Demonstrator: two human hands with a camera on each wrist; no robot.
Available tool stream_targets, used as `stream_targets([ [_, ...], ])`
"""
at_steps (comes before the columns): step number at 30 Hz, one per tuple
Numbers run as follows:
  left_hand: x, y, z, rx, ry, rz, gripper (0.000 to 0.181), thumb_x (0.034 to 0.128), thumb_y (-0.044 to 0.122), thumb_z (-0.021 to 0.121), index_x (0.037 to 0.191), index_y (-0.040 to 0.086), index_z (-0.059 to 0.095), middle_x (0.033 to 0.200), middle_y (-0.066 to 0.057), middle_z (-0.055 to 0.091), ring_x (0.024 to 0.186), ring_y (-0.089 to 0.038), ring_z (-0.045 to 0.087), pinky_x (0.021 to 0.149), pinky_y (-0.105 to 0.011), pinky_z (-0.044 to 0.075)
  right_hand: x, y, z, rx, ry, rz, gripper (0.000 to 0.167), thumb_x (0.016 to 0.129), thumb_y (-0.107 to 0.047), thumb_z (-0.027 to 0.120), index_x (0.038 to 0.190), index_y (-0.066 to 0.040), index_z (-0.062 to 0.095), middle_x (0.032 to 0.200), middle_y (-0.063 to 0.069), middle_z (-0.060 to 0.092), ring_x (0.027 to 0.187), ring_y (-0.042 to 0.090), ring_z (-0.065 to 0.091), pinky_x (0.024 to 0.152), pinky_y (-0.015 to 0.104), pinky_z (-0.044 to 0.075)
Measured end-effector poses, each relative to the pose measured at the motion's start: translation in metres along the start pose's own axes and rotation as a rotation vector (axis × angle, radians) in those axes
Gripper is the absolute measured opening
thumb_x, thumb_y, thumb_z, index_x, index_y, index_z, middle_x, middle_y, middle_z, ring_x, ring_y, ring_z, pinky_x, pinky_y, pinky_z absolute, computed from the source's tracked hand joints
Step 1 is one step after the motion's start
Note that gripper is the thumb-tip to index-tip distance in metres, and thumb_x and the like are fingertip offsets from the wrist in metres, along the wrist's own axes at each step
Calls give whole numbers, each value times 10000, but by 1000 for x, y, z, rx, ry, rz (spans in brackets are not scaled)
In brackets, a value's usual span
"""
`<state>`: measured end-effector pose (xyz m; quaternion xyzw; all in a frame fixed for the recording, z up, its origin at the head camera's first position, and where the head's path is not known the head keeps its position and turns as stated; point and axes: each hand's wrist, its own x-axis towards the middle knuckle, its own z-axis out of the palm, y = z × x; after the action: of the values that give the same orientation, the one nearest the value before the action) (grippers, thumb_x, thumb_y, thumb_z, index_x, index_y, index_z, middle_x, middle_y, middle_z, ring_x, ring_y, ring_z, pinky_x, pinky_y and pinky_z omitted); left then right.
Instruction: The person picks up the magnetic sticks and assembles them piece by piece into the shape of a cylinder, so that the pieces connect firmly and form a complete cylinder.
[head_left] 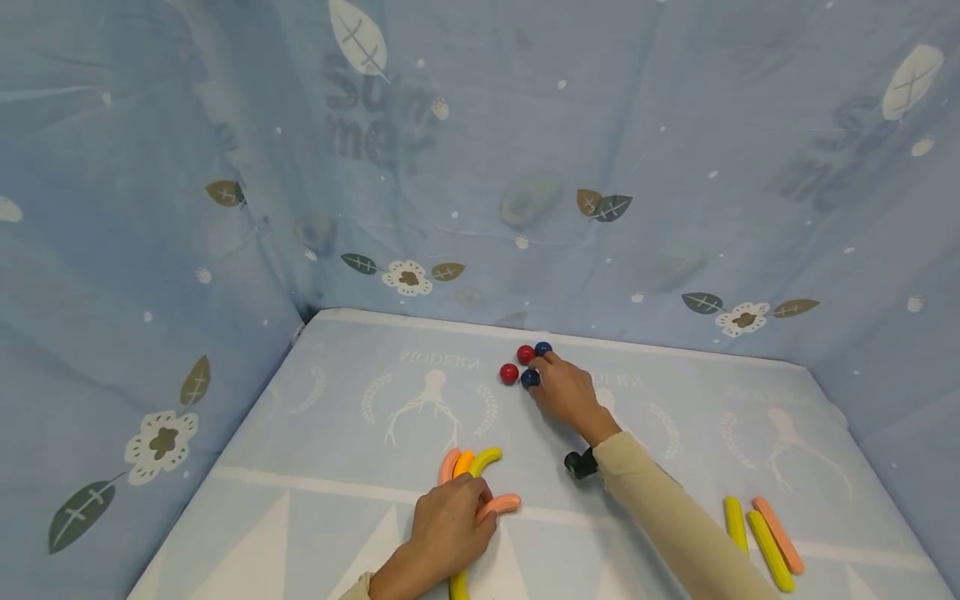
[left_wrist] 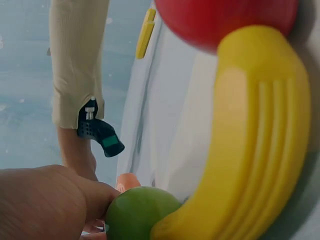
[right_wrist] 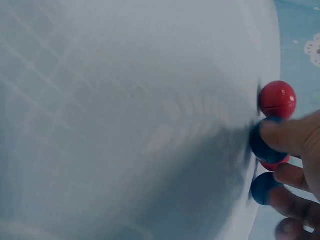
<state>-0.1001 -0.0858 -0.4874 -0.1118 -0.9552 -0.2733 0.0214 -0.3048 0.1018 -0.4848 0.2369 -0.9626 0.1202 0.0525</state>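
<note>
Two blue balls [head_left: 530, 378] [right_wrist: 267, 188] and two red balls [head_left: 509, 374] [right_wrist: 278, 100] are grouped near the table's back edge. My right hand [head_left: 566, 392] [right_wrist: 305, 165] reaches over them, its thumb touching the nearer blue ball and its spread fingers at the other. Nearer the front, my left hand [head_left: 450, 529] [left_wrist: 47, 202] pinches a pink curved piece [head_left: 504, 503] between thumb and fingers. Pink, orange and yellow curved pieces [head_left: 487, 457] fan out beyond it. The left wrist view shows a green ball [left_wrist: 140, 212], a large yellow curved piece [left_wrist: 260, 125] and a red ball [left_wrist: 230, 17].
Two yellow sticks [head_left: 770, 550] and a pink stick [head_left: 780, 533] lie at the table's right side. A dark camera mount [head_left: 580, 463] is on my right wrist. Patterned blue cloth [head_left: 480, 167] hangs behind and at both sides of the table [head_left: 337, 342].
</note>
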Motion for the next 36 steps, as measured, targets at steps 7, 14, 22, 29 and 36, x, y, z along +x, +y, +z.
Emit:
stream_targets([
  [7,1,-2,2,-4,-10,-4,111,821,257,740,805,219,638,661,145,434,531,-31,399,468,-249,345,-15,1,1,118,-16,-26,352,738,-293,869,1012,-165,688,930,-45,696,735,126,573,676,337,508],
  [14,0,-4,2,-49,-18,-23,110,825,253,737,787,226,638,632,136,423,507,-25,401,465,-255,348,-45,-9,9,143,13,-149,490,755,-312,846,1203,-194,687,943,-63,640,680,74,511,594,252,461],
  [22,-3,-5,1,-83,-16,-36,130,835,264,741,779,216,633,617,131,438,495,-21,414,469,-259,354,-88,-11,8,313,-40,-218,394,771,-245,853,1121,-140,706,947,-82,560,669,38,478,583,215,436],
  [29,-5,-3,1,-63,-15,-37,121,833,261,739,809,212,631,652,142,445,524,-14,420,491,-255,355,-123,-12,2,525,-68,-213,429,771,-238,854,1145,-117,684,926,-117,616,660,72,567,577,227,461],
  [36,-5,-3,0,-56,-26,-27,121,833,260,746,834,204,638,637,143,461,512,-30,423,474,-264,356,-146,-18,7,570,-28,-261,434,810,-278,820,1191,-117,689,929,-124,586,642,38,543,559,206,460],
])
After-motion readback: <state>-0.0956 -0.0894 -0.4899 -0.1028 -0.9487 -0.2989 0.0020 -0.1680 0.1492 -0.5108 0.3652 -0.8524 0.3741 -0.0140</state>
